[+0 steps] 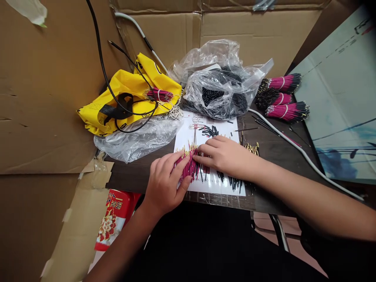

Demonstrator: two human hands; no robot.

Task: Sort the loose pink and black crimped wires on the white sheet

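Note:
A pile of magenta wires (187, 169) with gold terminals at their far ends lies on a printed white sheet (211, 188). My left hand (167, 180) rests over the left side of these wires, fingers stretched and thumb apart. From the right, my right hand (221, 156) reaches across the sheet, and its outstretched fingertips touch the pile's right edge. No wire shows clearly gripped in either hand. Black wires (235, 183) with gold ends (252, 149) lie partly under my right hand and forearm. Short black sleeves (210, 130) are scattered just beyond its fingers.
Behind the sheet sits a clear plastic bag (217, 90) full of black sleeves. A yellow bag (117, 88) with a tied magenta bundle (160, 94) lies left. Tied wire bundles (286, 111) stack at right, near a white cable (293, 143). Cardboard walls (258, 39) enclose the back.

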